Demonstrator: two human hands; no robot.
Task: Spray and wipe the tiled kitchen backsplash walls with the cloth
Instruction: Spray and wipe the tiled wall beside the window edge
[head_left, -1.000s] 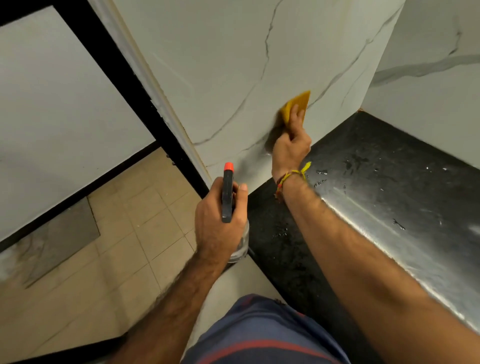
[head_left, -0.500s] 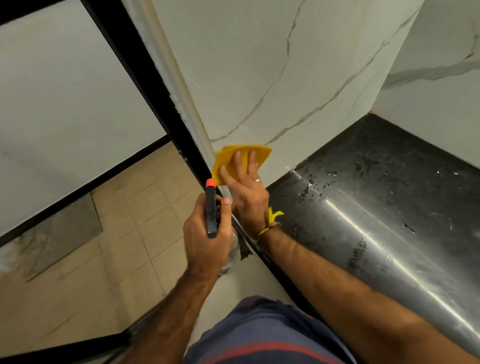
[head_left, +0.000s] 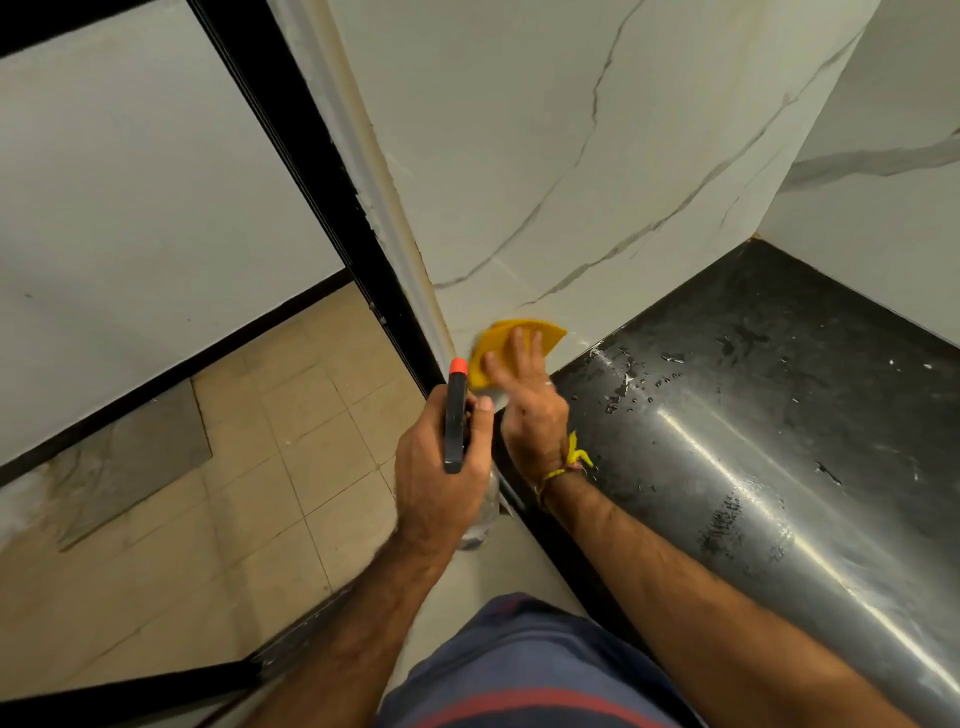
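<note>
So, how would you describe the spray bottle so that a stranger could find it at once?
Start at the black counter under the white marble wall, then go to its near left corner. There the left hand grips the spray bottle. It has a black head with an orange tip, unlike the yellow cloth beside it under the right hand.

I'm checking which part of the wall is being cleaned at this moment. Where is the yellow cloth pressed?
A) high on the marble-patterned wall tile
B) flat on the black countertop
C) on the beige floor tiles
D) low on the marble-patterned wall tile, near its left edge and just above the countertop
D: the right hand presses the yellow cloth against the bottom of the white marble-patterned wall tile, just above the wet black countertop.
</note>
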